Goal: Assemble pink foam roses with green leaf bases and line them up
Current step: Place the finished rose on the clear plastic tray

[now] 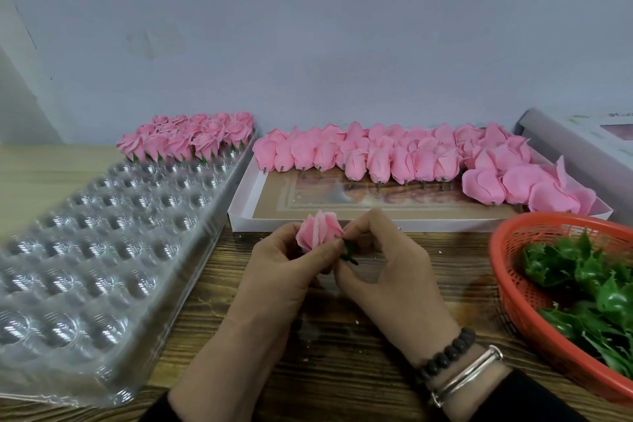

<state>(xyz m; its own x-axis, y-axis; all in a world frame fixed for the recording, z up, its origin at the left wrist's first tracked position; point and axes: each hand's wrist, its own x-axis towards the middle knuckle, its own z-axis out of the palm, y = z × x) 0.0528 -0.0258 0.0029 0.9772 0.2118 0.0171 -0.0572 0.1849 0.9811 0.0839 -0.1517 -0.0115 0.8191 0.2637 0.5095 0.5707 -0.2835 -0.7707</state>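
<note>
The left hand [287, 260] has its grip round a pink foam rose bud [318, 231] above the wooden table [342, 336], bloom tilted up-left, while the right hand [383, 260] pinches a dark green leaf base [349, 252] at its lower-right end, between a clear plastic dimpled tray [102, 250], a shallow white cardboard box of pink buds [239, 212] and an orange mesh basket [507, 271].

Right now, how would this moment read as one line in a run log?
step: fitting leaf base to rose | left hand: holds rose | right hand: pinches leaf base

View: head-worn, single wide-angle | Facing: forward and down | Range: close over bench [325, 336] | Backdrop: wall [308, 27]
</note>
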